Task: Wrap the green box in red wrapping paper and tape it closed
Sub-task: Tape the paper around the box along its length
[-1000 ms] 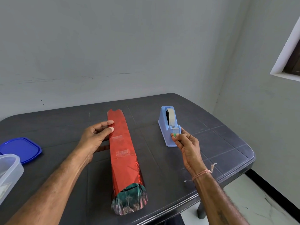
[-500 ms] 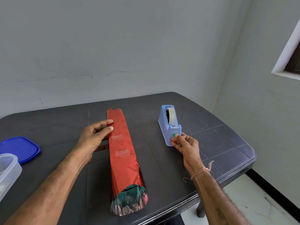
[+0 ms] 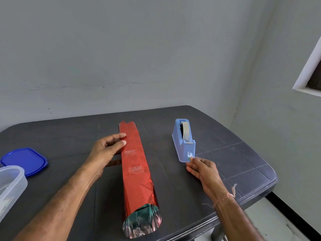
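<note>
**Long box half-wrapped, one hand on it, the other at the tape**

Plain grey walls [image 3: 121, 49] meet in the far right corner, and a white-framed window [image 3: 311, 70] sits in the right wall. A dark grey table [image 3: 69, 136] with a grid of grooves fills the floor space.

Down the table's middle, from the near edge toward the far edge, lies the green box [image 3: 142, 218]. It is sheathed in red wrapping paper [image 3: 135, 185], with only its near end showing. Two clear tape pieces [image 3: 136, 169] hold the top seam.

The left hand [image 3: 106, 152] clasps the box's left side, fingertips on the paper, thumb low against it. The right hand [image 3: 205, 169] reaches to the near end of a blue tape dispenser [image 3: 184, 143] right of the box. A small pale, greenish patch there is blurred, and I cannot tell whether the hand holds anything.

At the left edge sit a blue lid [image 3: 24, 160] and a clear container [image 3: 10, 181].
</note>
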A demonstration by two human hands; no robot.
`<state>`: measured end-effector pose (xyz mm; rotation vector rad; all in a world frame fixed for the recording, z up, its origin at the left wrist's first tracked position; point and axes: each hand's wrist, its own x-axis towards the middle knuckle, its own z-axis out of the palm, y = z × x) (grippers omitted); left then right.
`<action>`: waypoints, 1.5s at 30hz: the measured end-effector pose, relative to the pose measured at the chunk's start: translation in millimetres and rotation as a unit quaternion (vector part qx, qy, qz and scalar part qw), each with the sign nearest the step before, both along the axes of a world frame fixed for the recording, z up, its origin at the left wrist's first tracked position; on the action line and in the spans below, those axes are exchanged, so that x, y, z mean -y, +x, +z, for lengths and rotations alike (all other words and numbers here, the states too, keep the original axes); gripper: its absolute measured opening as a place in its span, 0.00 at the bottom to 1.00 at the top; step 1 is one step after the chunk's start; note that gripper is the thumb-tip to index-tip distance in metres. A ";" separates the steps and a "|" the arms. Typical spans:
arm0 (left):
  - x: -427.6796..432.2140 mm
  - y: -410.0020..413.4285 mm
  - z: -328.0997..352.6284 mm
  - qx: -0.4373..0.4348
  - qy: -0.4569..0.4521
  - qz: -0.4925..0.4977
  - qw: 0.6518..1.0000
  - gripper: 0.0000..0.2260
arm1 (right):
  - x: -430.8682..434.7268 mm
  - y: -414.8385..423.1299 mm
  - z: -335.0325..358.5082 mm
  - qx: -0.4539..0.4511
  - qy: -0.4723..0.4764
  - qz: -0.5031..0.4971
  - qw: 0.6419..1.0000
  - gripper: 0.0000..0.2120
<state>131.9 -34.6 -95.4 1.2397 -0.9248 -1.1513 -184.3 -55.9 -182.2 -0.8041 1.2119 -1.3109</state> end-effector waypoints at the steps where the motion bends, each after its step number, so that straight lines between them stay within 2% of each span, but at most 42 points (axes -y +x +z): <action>1: 0.3 0.5 0.1 -0.003 0.003 -0.002 1.000 0.14 | -6.5 -0.5 1.9 0.002 -0.003 0.009 1.000 0.12; 6: 1.2 3.4 -3.0 0.016 -0.007 -0.001 1.000 0.13 | -21.4 0.5 33.9 -0.109 -0.053 0.050 0.991 0.15; 9: 1.0 3.2 -5.1 0.054 -0.023 -0.008 0.998 0.12 | -20.1 3.7 65.9 -0.181 -0.097 0.054 0.977 0.10; 12: 0.1 5.1 -5.5 0.085 -0.032 -0.015 0.996 0.11 | -12.0 16.1 95.0 -0.224 -0.137 0.113 0.958 0.09; 18: 2.7 14.1 -5.2 0.086 -0.001 -0.032 0.996 0.12 | 13.2 77.0 139.6 -0.294 -0.175 0.282 0.896 0.18; 24: 9.4 23.2 -3.1 0.118 0.029 -0.076 0.990 0.14 | 57.1 125.1 156.5 -0.388 -0.185 0.387 0.815 0.16; 27: 12.6 27.6 1.4 0.130 0.046 -0.101 0.985 0.17 | 76.9 137.8 158.8 -0.406 -0.174 0.418 0.794 0.14; 32: 19.6 34.8 6.7 0.140 0.074 -0.140 0.977 0.20 | 97.7 146.3 158.7 -0.412 -0.154 0.443 0.782 0.14; 45: 28.6 40.9 2.6 0.131 0.081 -0.163 0.975 0.21 | 119.5 162.2 147.8 -0.470 -0.136 0.486 0.724 0.16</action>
